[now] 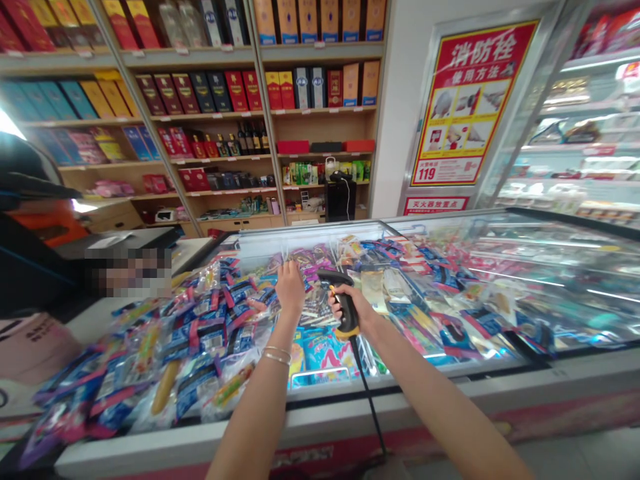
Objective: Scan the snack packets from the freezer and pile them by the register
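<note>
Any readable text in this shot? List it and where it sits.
"消防栓": heading on the red-and-yellow rectangular wall poster
"使用方法": under that heading, same poster
"119": lower left of the poster
"灭火器放置点": small red-and-white rectangular sign below the poster
Too small or blurred: colourful plastic snack packets, cardboard boxes on the wooden shelves, black handheld barcode scanner in the right hand

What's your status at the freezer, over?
Right hand gripping corded barcode scanner. Left hand down at plastic-wrapped packets, contact unclear. Scanner cord hanging across freezer rim.
</note>
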The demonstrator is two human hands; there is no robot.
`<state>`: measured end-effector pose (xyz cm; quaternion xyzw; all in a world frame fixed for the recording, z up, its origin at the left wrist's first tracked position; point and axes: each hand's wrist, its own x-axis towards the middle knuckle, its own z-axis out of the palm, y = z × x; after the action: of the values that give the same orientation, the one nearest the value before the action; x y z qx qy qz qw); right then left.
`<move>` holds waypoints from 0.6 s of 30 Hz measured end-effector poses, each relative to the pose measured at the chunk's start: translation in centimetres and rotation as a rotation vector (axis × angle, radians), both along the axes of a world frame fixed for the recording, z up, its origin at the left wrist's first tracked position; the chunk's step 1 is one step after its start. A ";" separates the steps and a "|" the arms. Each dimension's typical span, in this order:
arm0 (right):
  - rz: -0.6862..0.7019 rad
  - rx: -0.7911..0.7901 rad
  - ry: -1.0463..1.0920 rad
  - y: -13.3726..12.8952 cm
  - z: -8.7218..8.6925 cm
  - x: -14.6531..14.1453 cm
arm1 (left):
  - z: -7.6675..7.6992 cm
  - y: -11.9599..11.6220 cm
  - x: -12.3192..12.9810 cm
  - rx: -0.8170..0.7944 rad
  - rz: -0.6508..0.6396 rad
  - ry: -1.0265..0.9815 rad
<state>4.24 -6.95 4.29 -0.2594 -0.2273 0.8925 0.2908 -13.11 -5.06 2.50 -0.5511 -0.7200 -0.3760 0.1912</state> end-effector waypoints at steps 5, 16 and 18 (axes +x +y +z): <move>0.014 0.016 0.029 0.5 -0.4 0.0 | 0.1 -0.1 0.0 -0.021 0.008 0.056; -0.014 -0.025 0.056 0.0 0.0 0.0 | -0.2 -0.2 0.0 -0.011 0.032 0.065; -0.010 -0.051 0.069 0.0 0.1 0.0 | -0.1 -0.3 0.0 -0.011 0.040 0.057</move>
<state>4.28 -6.95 4.34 -0.2371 -0.1929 0.9048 0.2964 -13.12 -5.32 2.39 -0.5483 -0.7271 -0.3522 0.2158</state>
